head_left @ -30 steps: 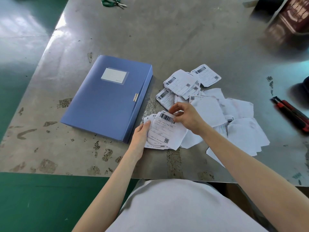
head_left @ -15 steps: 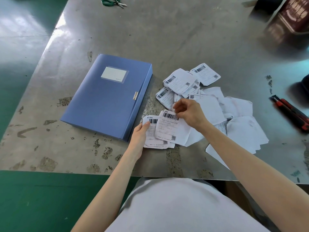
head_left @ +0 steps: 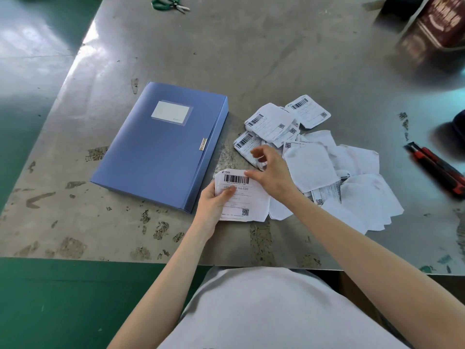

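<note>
Head view. Left hand [head_left: 214,202] grips a small stack [head_left: 242,197] of printed labels at its left edge: thumb curled over the top sheet, fingers underneath. The stack sits low over the bench [head_left: 251,59], near its front edge, just right of the folder's near corner (whether it rests on the metal or is lifted a little, I cannot tell). Top label faces up, barcode at the far edge, QR code near the lower right corner.

Right hand [head_left: 273,176] is over the stack's upper right corner, fingers loosely spread and holding nothing; the thumb tip lies at the barcode's right end, the forefinger is raised and blurred.

Loose pile [head_left: 354,190] of labels is spread right of the hands, some face up, many blank side up.

Blue folder [head_left: 161,147] lies closed and flat, left of the pile. Green scissors [head_left: 169,3] at the far edge. Red-and-black knife [head_left: 435,167] well right of the pile. Green floor [head_left: 37,59] beyond the bench.
</note>
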`<state>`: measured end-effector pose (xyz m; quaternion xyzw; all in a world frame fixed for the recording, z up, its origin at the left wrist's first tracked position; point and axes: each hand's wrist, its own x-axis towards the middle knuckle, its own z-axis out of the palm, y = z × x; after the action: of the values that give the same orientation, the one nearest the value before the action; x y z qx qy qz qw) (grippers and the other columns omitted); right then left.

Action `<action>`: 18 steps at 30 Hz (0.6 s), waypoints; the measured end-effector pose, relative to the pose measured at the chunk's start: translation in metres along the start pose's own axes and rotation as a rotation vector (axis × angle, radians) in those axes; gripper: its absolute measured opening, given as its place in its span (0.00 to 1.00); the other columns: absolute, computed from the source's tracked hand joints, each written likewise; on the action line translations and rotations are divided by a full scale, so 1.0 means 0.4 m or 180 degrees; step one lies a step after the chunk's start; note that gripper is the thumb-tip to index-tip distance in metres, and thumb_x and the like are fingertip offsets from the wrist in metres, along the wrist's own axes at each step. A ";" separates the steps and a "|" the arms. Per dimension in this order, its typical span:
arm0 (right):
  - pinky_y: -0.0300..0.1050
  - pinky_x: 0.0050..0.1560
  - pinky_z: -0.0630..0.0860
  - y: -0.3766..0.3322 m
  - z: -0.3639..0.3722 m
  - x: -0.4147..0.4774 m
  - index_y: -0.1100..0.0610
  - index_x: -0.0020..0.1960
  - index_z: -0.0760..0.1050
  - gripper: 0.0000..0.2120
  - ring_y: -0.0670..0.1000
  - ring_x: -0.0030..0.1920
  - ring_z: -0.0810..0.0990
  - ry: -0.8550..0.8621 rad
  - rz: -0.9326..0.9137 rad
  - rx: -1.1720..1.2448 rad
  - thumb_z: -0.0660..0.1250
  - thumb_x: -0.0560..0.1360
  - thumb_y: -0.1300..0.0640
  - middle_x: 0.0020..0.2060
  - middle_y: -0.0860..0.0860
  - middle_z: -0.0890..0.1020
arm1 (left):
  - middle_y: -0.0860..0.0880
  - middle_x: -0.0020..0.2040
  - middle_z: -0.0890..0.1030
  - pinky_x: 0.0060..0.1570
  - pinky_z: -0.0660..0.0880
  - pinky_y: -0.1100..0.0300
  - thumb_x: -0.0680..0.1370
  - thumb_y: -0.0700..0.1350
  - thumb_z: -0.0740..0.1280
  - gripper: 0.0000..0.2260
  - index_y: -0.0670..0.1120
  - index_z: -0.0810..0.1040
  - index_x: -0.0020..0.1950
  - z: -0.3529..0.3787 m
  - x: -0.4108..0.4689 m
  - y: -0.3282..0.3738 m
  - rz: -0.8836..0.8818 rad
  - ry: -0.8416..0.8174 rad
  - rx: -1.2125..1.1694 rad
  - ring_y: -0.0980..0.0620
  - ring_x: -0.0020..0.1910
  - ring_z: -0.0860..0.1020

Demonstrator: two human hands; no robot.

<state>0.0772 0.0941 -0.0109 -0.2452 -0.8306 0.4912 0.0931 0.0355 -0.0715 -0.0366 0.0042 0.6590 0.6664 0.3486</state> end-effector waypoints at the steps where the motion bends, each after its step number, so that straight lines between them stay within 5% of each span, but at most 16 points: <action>1: 0.28 0.51 0.67 0.004 -0.005 -0.003 0.59 0.60 0.71 0.24 0.45 0.53 0.72 0.0029 0.0084 0.0123 0.76 0.68 0.60 0.55 0.51 0.76 | 0.46 0.48 0.86 0.41 0.82 0.56 0.75 0.40 0.71 0.09 0.45 0.80 0.55 -0.002 0.000 0.001 0.0121 0.0036 0.0014 0.46 0.45 0.84; 3: 0.35 0.55 0.71 0.012 -0.013 -0.016 0.58 0.63 0.69 0.26 0.45 0.56 0.73 -0.0106 0.0308 0.0669 0.75 0.69 0.57 0.58 0.49 0.75 | 0.47 0.49 0.85 0.43 0.81 0.54 0.74 0.39 0.71 0.09 0.48 0.81 0.53 -0.004 -0.002 0.004 0.0332 0.0146 -0.0021 0.47 0.47 0.84; 6: 0.37 0.48 0.76 0.021 -0.009 -0.049 0.59 0.60 0.72 0.17 0.48 0.51 0.77 -0.0304 0.0692 0.1967 0.71 0.74 0.58 0.54 0.53 0.78 | 0.46 0.53 0.84 0.51 0.80 0.49 0.74 0.40 0.71 0.11 0.46 0.81 0.56 0.000 -0.001 0.008 0.0559 0.0269 -0.0185 0.46 0.53 0.82; 9: 0.46 0.53 0.77 0.028 0.011 -0.065 0.61 0.58 0.75 0.12 0.51 0.51 0.80 -0.0424 0.0633 0.2672 0.68 0.75 0.62 0.51 0.55 0.82 | 0.47 0.55 0.83 0.55 0.79 0.50 0.75 0.40 0.70 0.12 0.46 0.79 0.58 0.000 0.003 0.007 0.0671 0.0298 -0.0110 0.48 0.56 0.80; 13: 0.43 0.54 0.77 0.032 0.033 -0.069 0.58 0.59 0.73 0.16 0.48 0.53 0.80 -0.0463 0.0574 0.2446 0.68 0.73 0.66 0.52 0.51 0.82 | 0.46 0.56 0.82 0.48 0.80 0.48 0.73 0.37 0.71 0.17 0.47 0.77 0.60 -0.010 0.008 -0.006 0.0537 0.0272 -0.0128 0.45 0.57 0.79; 18: 0.38 0.50 0.75 0.045 0.045 -0.067 0.53 0.55 0.75 0.17 0.43 0.50 0.79 -0.0557 0.0403 0.1815 0.66 0.71 0.71 0.49 0.47 0.82 | 0.48 0.51 0.82 0.39 0.78 0.62 0.71 0.32 0.68 0.17 0.47 0.77 0.56 -0.010 0.010 -0.022 0.0614 0.0385 -0.0079 0.48 0.52 0.78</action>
<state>0.0988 0.0741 -0.0330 -0.2172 -0.6472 0.7286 0.0555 0.0346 -0.0740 -0.0466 0.0231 0.6671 0.7040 0.2425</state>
